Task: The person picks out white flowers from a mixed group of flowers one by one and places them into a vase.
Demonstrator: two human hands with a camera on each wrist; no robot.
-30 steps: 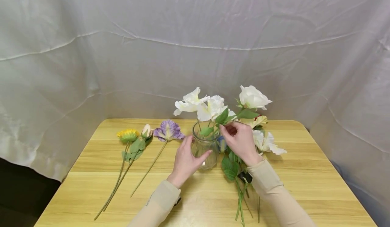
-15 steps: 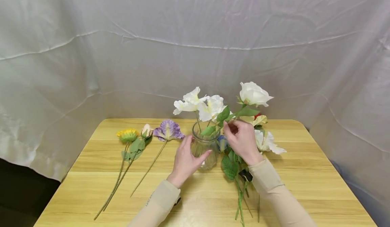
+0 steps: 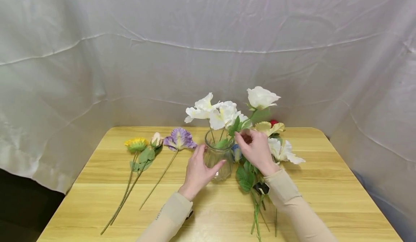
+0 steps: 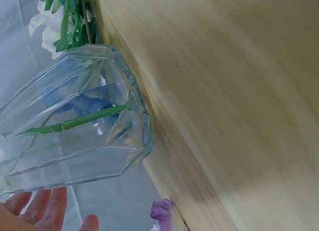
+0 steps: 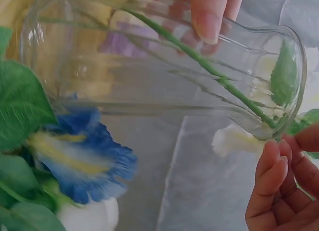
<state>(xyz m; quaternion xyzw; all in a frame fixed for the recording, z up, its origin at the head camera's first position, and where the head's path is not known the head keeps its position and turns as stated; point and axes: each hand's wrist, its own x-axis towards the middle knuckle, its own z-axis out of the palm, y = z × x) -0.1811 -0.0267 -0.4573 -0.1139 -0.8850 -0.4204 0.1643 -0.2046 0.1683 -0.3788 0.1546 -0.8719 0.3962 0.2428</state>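
A clear glass vase (image 3: 218, 162) stands upright on the table, with white ruffled flowers (image 3: 224, 113) in its mouth. My left hand (image 3: 199, 171) holds its left side, thumb in front and fingers behind. In the left wrist view some fingertips (image 4: 52, 208) show beside the glass. With thumb and fingers my right hand (image 3: 256, 150) pinches the stem of a white rose (image 3: 262, 97) at the rim. Its green stem (image 5: 199, 61) slants down inside the vase, and its end reaches the bottom in the left wrist view. One rose leaf (image 5: 284, 74) is inside the neck.
Left of the vase lie a yellow flower (image 3: 136, 144), a pale pink bud (image 3: 156, 139) and a purple flower (image 3: 180, 139). To the right is a pile with a blue flower (image 5: 84, 156), a white flower (image 3: 286, 151), a cream flower (image 3: 269, 128) and green leaves (image 3: 245, 178).
The white rose rose slightly and tilted right, then swung back left toward the vase, its leaf lower in the neck. My right hand moved slightly with it; my left hand stayed in place.
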